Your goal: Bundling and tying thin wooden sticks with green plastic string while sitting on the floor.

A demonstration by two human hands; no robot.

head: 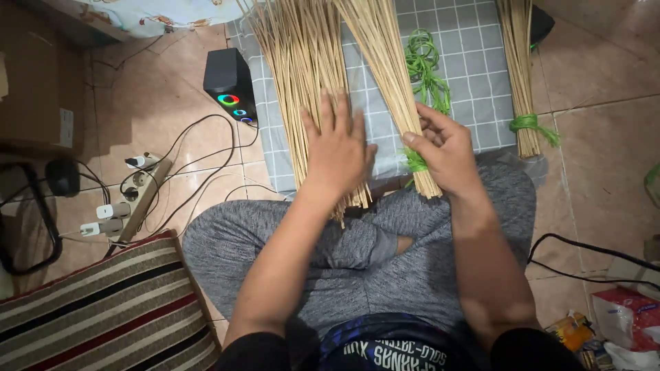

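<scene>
In the head view, a person sits cross-legged on a tiled floor, and two bundles of thin pale sticks fan up from the lap toward the top of the frame. The left hand (337,148) lies flat, fingers together and straight, on the loose bundle (306,89) at centre, pressing it down rather than gripping it, seemingly so the sticks stay level and even at their lower ends. The right hand (445,148) is closed around the second bundle (388,75) just right of centre, thumb and fingers pinched where a green tie (414,161) wraps it near the lower end, which keeps the sticks tight at the binding. A coil of green string (426,72) lies on the checked mat (467,62) between this bundle and a third, tied bundle (522,75) at the upper right, near enough to the right hand. At the upper left of the mat stands a black speaker (230,86); cables run from it to a power strip (134,203) at the left, well apart from the hands. A striped cushion (103,309) fills the lower left corner and packets (619,319) sit at the lower right. Open room lies mostly upward over the mat; the knees hem the bundles in below.
</scene>
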